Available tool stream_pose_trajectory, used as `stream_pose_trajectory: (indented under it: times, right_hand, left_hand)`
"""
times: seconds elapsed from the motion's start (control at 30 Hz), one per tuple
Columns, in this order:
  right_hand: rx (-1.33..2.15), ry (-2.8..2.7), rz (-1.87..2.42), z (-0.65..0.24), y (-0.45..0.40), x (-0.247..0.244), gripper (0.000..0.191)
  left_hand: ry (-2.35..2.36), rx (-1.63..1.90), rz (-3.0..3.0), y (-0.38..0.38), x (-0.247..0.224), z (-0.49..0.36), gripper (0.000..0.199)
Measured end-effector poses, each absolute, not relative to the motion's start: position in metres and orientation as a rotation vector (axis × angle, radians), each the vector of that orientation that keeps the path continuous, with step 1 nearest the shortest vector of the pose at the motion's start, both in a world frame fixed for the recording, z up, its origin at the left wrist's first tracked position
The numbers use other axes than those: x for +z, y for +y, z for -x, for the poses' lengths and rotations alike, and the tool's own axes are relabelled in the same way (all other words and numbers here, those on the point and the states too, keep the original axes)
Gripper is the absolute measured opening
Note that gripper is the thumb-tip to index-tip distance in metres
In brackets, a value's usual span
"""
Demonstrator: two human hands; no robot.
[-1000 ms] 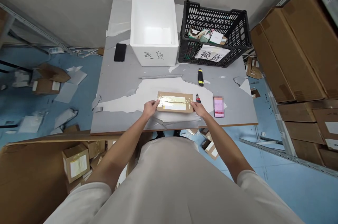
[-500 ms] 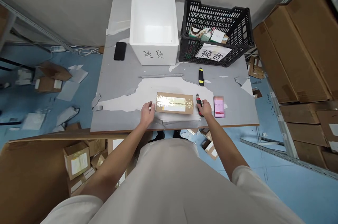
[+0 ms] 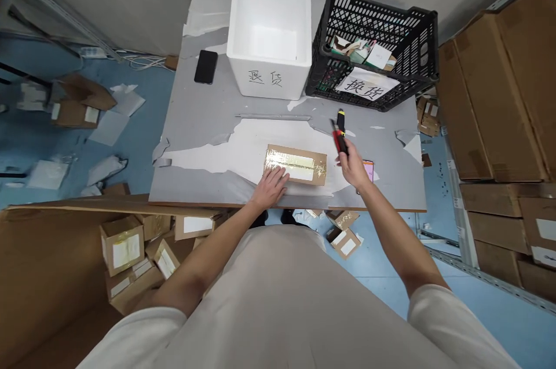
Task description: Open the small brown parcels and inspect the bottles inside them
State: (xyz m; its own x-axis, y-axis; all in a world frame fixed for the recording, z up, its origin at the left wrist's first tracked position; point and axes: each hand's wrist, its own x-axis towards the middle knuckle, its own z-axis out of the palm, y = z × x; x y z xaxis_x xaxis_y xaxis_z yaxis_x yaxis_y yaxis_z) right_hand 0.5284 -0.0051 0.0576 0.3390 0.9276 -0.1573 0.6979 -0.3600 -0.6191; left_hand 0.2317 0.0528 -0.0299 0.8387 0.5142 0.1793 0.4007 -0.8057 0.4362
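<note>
A taped cardboard box (image 3: 306, 168) lies on the white torn patch near the table's front edge. My left hand (image 3: 271, 185) rests on the box's front left corner with fingers stretched out and lying on it. In my right hand (image 3: 354, 167) is a red and black box cutter (image 3: 339, 138), raised above the table to the right of the box, its tip pointing away from me. Just behind the cutter lies a yellow and black box cutter (image 3: 341, 120). A phone with a pink screen (image 3: 369, 168) is partly hidden by my right hand.
At the back stand a white foam box (image 3: 271, 70) and a black plastic crate (image 3: 319, 68) holding small packets. A dark phone (image 3: 205, 66) lies at the left. Below the table's left front sits a large carton (image 3: 52, 209) of parcels. Stacked cartons (image 3: 504, 97) rise on the right.
My right hand has lifted the red and black box cutter off the table and moved it forward. My left hand has moved from beside the box onto its front left corner.
</note>
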Motion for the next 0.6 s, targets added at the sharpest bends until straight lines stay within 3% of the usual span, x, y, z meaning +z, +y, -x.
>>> stream_pose_trajectory:
  times: [0.1,0.23,0.6]
  right_hand:
    - [0.868,-1.983,1.934,-0.485,0.021,0.092,0.054]
    - [0.869,-2.489,1.875,-0.447,0.049,0.088,0.055]
    - [0.663,-2.754,1.925,-0.446,0.052,0.072,0.06]
  left_hand:
    - [0.648,0.413,-2.643,0.058,-0.032,-0.231,0.046]
    - [0.598,0.425,-2.629,0.061,-0.037,-0.229,0.049]
    - [0.592,0.43,-2.634,0.063,-0.038,-0.23,0.048]
